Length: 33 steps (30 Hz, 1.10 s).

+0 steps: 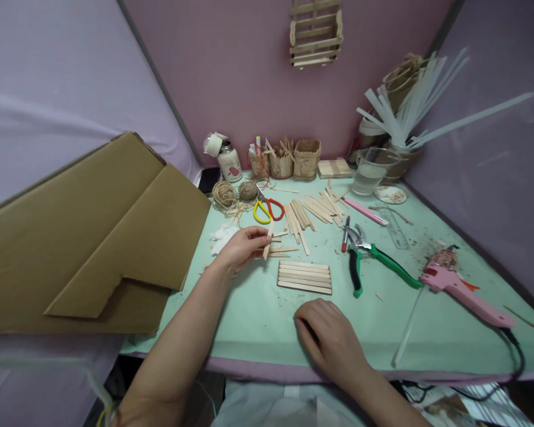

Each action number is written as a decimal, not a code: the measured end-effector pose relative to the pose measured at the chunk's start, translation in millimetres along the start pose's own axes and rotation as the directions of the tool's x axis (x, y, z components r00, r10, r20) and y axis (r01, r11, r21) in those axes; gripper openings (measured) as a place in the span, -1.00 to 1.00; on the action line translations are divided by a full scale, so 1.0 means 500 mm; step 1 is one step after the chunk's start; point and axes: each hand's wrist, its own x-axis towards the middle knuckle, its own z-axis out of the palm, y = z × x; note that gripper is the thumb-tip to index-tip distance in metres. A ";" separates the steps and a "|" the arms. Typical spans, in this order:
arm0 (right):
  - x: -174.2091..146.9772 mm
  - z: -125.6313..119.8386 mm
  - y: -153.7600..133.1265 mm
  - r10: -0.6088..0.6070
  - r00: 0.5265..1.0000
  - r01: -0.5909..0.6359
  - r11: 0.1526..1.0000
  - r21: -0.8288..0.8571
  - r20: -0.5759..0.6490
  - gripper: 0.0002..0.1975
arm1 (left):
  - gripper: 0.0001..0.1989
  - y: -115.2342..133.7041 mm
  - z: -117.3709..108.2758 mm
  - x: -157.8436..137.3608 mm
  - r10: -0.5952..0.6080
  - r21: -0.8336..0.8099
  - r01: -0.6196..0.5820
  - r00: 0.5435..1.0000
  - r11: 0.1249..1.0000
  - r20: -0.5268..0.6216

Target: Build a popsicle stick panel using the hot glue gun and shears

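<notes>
My left hand pinches a wooden craft stick between thumb and fingers and holds it upright over the table. More craft sticks lie just beside those fingertips. A small panel of craft sticks laid side by side rests flat in the middle, to the right of that hand. Below the panel, my right hand lies near the table's front edge, its fingers loosely curled in with nothing visible in them. Behind my left hand are scissors with one yellow and one red handle loop.
Green-handled pruning shears and a pink glue gun with a cord lie to the right. A pile of loose sticks, twine balls and a cup of water stand farther back. Folded cardboard leans at left.
</notes>
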 end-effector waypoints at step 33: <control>0.079 -0.155 0.120 0.726 0.654 -0.663 0.415 -0.623 -0.212 -0.15 | -0.67 -0.029 0.021 -0.009 0.147 0.029 -0.146 0.989 0.989 -0.031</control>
